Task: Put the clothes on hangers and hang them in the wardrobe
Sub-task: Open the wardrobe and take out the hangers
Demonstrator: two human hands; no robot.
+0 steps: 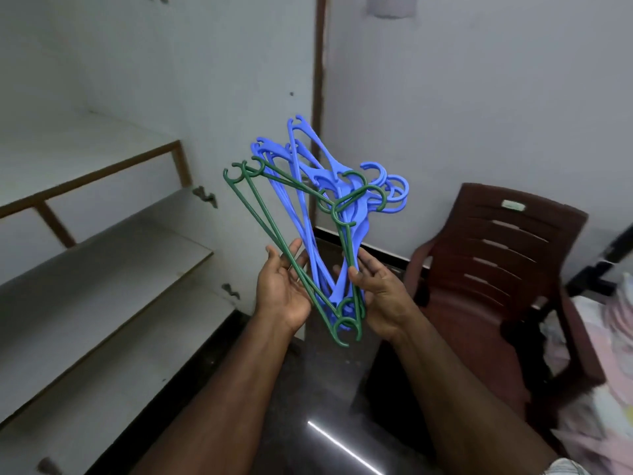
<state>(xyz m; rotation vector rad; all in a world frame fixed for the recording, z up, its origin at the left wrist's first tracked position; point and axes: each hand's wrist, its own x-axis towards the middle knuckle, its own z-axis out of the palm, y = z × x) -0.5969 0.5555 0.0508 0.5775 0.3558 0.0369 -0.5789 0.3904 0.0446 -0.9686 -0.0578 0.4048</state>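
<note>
I hold a tangled bunch of plastic hangers in front of me: several blue hangers and a few thin green hangers. Their hooks point right and their lower ends sit between my palms. My left hand lies palm up with fairly straight fingers, and the green hangers rest across it. My right hand grips the bunch from the right, its thumb pressed on the front and its fingers behind. The open wardrobe with white shelves stands at the left. Pale pink clothes lie at the far right edge.
A dark brown plastic chair stands right of my hands, against the white wall. The wardrobe door stands open behind the hangers, with hinges on its edge. The floor below is dark and glossy.
</note>
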